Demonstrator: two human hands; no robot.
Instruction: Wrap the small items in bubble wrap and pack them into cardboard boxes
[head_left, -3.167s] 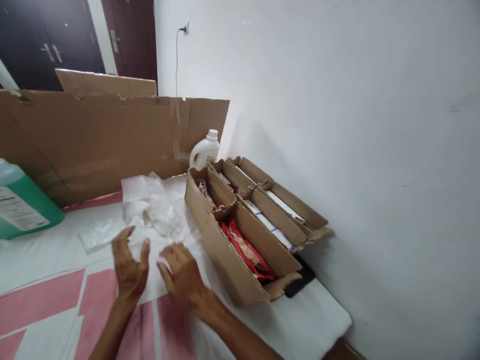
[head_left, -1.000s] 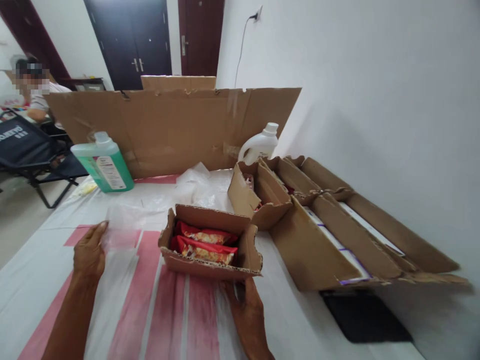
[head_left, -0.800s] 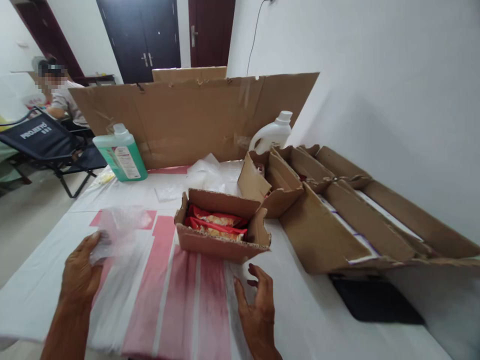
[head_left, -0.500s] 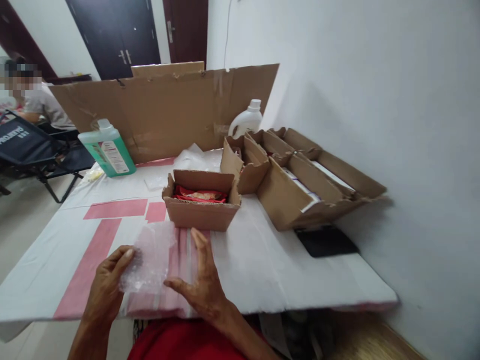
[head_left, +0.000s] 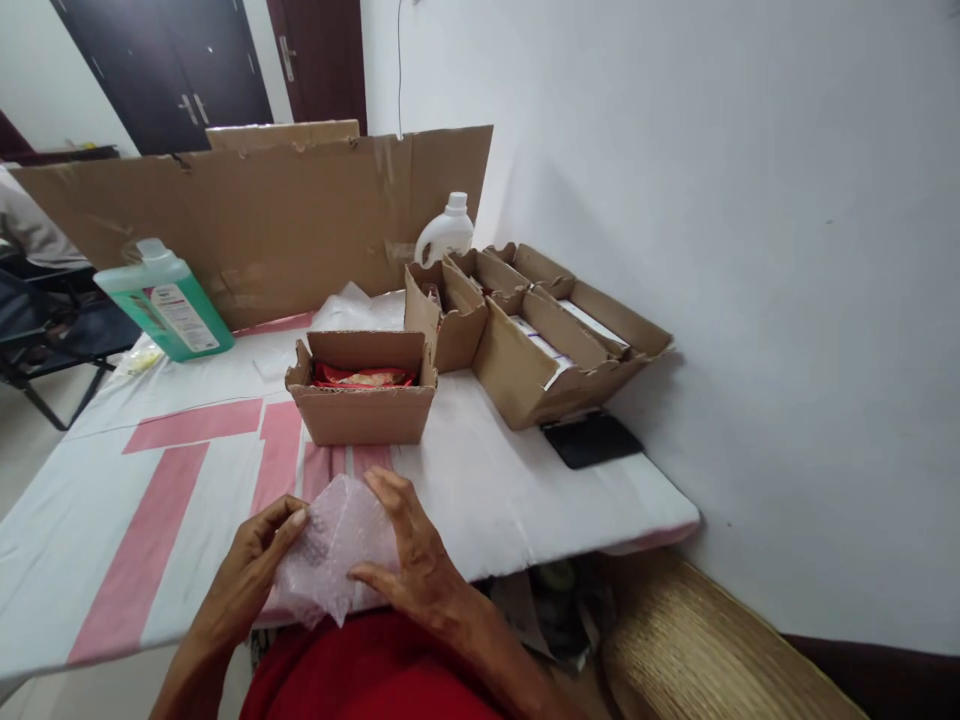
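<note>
A crumpled clear sheet of bubble wrap [head_left: 334,550] hangs above the near edge of the table. My left hand [head_left: 262,550] pinches its left side between thumb and fingers. At the other side of the sheet is my right hand [head_left: 412,550], its thumb and fingers spread apart around the wrap's right edge. Just beyond both hands stands a small open cardboard box [head_left: 360,418], with red shiny packets [head_left: 364,377] inside it.
More open cardboard boxes [head_left: 517,370] stand at the right by the wall, some holding white packs. A black flat object [head_left: 592,440] lies beside them. Behind are a green liquid bottle [head_left: 172,305], a white jug [head_left: 448,232] and an upright cardboard sheet [head_left: 277,220].
The view has swung right. The bubble wrap has come nearer my right hand and now reaches between its spread thumb and fingers. My left hand keeps its pinch.
</note>
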